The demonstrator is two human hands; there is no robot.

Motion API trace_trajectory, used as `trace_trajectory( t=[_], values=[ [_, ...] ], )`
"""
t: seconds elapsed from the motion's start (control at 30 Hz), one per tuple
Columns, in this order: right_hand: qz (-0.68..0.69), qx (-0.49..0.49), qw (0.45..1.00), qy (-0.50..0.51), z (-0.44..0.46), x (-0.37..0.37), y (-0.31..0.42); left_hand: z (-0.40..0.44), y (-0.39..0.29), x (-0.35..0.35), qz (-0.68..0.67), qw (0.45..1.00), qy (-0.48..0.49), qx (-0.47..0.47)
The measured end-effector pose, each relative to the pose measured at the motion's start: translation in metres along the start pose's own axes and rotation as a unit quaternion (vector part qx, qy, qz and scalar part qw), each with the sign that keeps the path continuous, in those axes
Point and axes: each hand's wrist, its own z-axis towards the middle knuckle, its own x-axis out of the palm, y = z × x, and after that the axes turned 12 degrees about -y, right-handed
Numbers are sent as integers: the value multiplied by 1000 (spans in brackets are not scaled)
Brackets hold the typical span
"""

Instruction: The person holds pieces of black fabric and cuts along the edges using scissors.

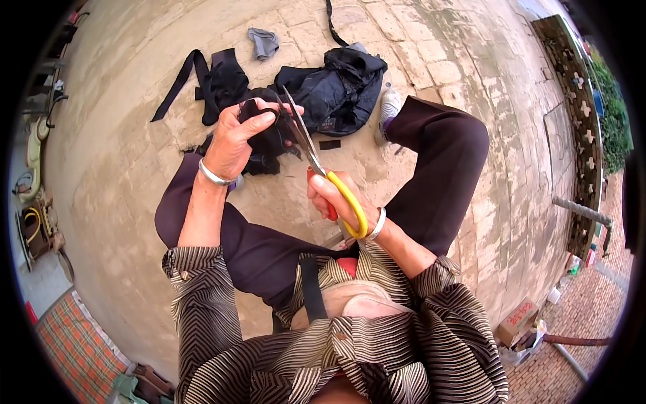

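My left hand [232,138] is closed on a piece of black cloth [259,111], pinched between thumb and fingers. In my right hand [340,202] are scissors [351,200] with one yellow and one red handle. Their blades are parted and point up and left, right beside the cloth and the left fingertips. Whether the blades touch the cloth I cannot tell. More dark fabric [266,145] hangs below the left hand. Beyond it a black bag [346,87] lies crumpled on the ground, and a small black scrap [330,144] is near the blades.
Black straps and cloth pieces [223,81] lie at the upper left, with a grey cloth [263,43] behind. My knees [457,138] are spread on either side. A cardboard box [517,322] stands at lower right, a plaid cloth [81,343] at lower left, a low patterned wall [572,121] at right.
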Motion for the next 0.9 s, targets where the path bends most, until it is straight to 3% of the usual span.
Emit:
trace_trajectory(
  t=[0.13,0.23,0.37,0.5,0.57,0.77,0.87,0.9],
  values=[
    [-78,-45,996,-29,8,2,-12,0,5,1,83,996,-8,24],
    [-55,2,997,-47,7,3,-8,-2,9,0,142,990,1,17],
    [-69,-21,995,-67,6,4,-5,-5,6,7,204,977,-27,47],
    [-90,-36,992,-78,6,4,-8,-6,7,5,225,972,-46,57],
    [-94,-36,991,-84,5,6,-9,-7,8,8,247,960,-51,120],
    [-69,5,992,-103,-6,8,4,-10,5,14,246,963,-28,105],
    [-21,0,998,-58,-5,8,-1,-12,8,15,253,960,-38,118],
    [-25,-88,993,-69,0,9,-9,-13,9,16,253,960,-39,118]
  ],
)
